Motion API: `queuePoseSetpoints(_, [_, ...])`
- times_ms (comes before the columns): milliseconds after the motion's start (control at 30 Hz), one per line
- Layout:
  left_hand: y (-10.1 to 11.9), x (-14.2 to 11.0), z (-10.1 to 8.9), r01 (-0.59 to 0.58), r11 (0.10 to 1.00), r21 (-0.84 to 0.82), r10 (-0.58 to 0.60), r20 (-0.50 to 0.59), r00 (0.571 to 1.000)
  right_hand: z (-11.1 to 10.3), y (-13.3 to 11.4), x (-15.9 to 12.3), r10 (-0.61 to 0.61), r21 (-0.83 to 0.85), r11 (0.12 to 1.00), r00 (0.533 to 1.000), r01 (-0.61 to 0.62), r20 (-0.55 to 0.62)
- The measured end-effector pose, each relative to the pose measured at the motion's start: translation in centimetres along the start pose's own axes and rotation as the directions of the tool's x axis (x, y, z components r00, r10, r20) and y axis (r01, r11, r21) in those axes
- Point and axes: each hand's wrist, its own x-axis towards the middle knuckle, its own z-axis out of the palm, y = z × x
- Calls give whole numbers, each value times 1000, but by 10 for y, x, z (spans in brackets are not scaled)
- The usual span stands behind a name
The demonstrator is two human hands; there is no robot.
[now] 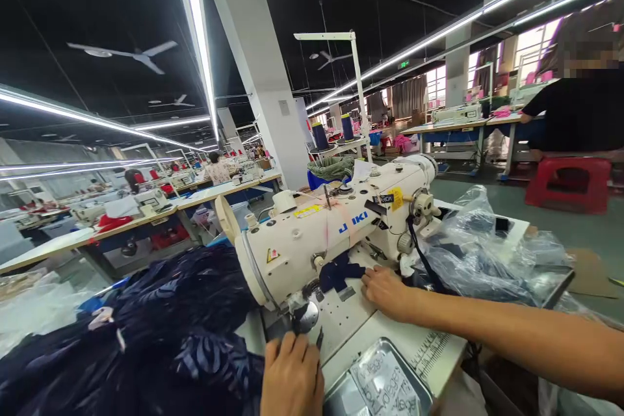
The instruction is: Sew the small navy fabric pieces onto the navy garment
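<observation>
A white sewing machine (292, 244) with blue lettering stands on the table before me. Navy fabric (336, 274) lies under the machine's arm, on the bed. My right hand (387, 292) pinches its right end with the fingertips. Closer to me, my left hand (292, 374) is closed with curled fingers at the bed's front left, beside a round metal plate (307, 317). A thin dark pointed tip (320, 338) shows by its fingers; what it belongs to is hidden. Below the bed sits a metal tray (426, 396) holding printed labels (385, 380).
Dark navy patterned garments (185, 312) are heaped at the left. Clear plastic bags (468, 253) cover the table's right side. Navy thread cones (320, 136) stand behind the machine. A person (580, 110) is near a red stool (568, 182) at the right.
</observation>
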Motion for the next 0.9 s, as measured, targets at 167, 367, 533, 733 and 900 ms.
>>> queuePoseSetpoints(167, [-6, 12, 32, -37, 999, -10, 38, 80, 996, -3, -31, 23, -99, 255, 961, 994, 109, -55])
queuePoseSetpoints(367, [-23, -27, 35, 123, 961, -246, -92, 132, 987, 2, -43, 37, -109, 474, 866, 986, 157, -128])
queuePoseSetpoints(533, [-21, -39, 24, 9, 974, -225, 20, 128, 992, 17, -42, 31, -72, 496, 848, 968, 187, -242])
queuePoseSetpoints(733, [-14, -38, 21, 10, 968, -251, 41, 195, 980, 26, -45, 34, -71, 543, 812, 959, 215, -274])
queuePoseSetpoints(900, [-12, -44, 16, -4, 966, -259, 67, 236, 969, 19, -59, 48, -150, 455, 852, 953, 259, -262])
